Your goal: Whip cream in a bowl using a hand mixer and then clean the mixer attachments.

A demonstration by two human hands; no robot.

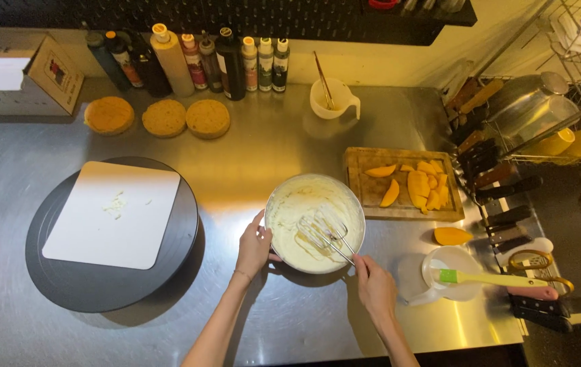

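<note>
A metal mixing bowl (355, 211) holding pale cream stands on the steel counter at centre. My left hand (254, 248) grips the bowl's left rim. My right hand (374, 285) holds the handle of a wire whisk (321, 231), whose loops rest in the cream. Left of the bowl lies a black turntable (182, 265) with a white square board (114, 214) on it, bearing a small dab of cream. Three round sponge cake layers (164, 117) lie in a row at the back.
A wooden board (365, 166) with mango slices sits right of the bowl. A mango piece (452, 236), a white cup with a green spatula (491, 278), knives, scissors, a white jug (331, 100), several sauce bottles, a cardboard box and a dish rack surround the counter.
</note>
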